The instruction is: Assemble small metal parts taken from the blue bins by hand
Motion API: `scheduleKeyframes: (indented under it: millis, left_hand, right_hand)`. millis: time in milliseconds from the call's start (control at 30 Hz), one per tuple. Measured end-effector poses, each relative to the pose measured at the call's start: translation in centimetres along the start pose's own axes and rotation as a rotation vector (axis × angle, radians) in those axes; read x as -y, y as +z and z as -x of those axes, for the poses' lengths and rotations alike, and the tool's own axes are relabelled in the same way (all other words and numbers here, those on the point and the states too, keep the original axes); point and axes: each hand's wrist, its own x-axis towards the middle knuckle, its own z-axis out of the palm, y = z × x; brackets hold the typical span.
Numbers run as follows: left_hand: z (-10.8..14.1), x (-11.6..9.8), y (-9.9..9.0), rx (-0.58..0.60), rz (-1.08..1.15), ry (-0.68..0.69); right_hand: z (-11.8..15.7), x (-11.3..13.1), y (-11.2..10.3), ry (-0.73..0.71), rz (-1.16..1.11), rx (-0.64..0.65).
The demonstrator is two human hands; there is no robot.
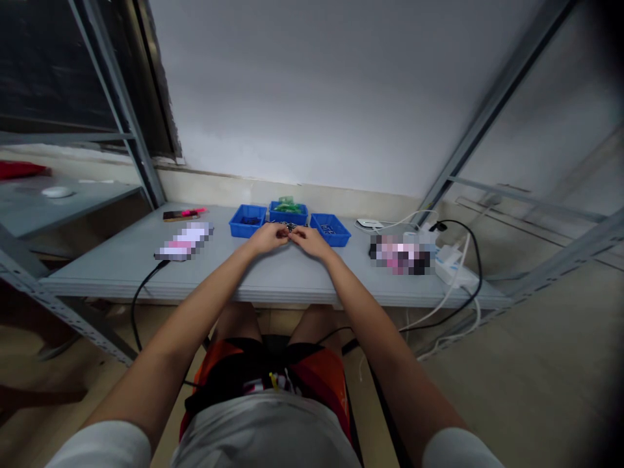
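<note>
My left hand (pixel 271 238) and my right hand (pixel 309 241) meet over the middle of the grey table, fingertips pinched together. Whatever is between the fingers is too small to make out. Just beyond the fingertips lie small dark parts (pixel 291 226), partly hidden by the hands. Around them stand three blue bins: the left bin (pixel 235 229) with dark pieces inside, the back bin (pixel 273 215) heaped with green pieces (pixel 288 207), and the right bin (pixel 341 241) holding several small dark and silvery pieces.
A blurred-out phone (pixel 185 242) with a black cable lies on the left, near a dark flat object with a pink item (pixel 193 212). To the right are another pixelated object (pixel 400 253), a white power strip (pixel 453 266) and loose cables. Metal shelf posts (pixel 482 104) flank the grey table (pixel 361 286).
</note>
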Motion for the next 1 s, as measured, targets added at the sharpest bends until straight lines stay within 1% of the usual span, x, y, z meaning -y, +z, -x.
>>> scheduleKeyframes:
  millis: [433,633,733,833,900,1000]
  left_hand:
    - [-0.02,-0.23,-0.11,0.010,-0.045,0.015]
    - [0.10,-0.08,-0.01,0.040,-0.052,-0.010]
    - [0.14,-0.18,0.04,0.054,-0.058,-0.018]
    - [0.08,-0.22,0.04,0.067,-0.050,-0.026]
    - [0.03,-0.18,-0.03,0.060,-0.049,-0.031]
    - [-0.01,-0.14,-0.25,0.009,-0.051,-0.036]
  right_hand:
    - [-0.17,-0.55,0.26,-0.003,-0.010,0.019]
    - [-0.05,-0.11,0.30,0.016,-0.095,0.005]
    - [-0.13,-0.09,0.39,-0.011,-0.124,-0.001]
    - [-0.26,-0.25,0.34,-0.058,-0.107,-0.029]
    - [-0.32,-0.39,0.22,-0.063,-0.090,-0.050]
    - [-0.33,-0.65,-0.01,-0.045,-0.080,-0.078]
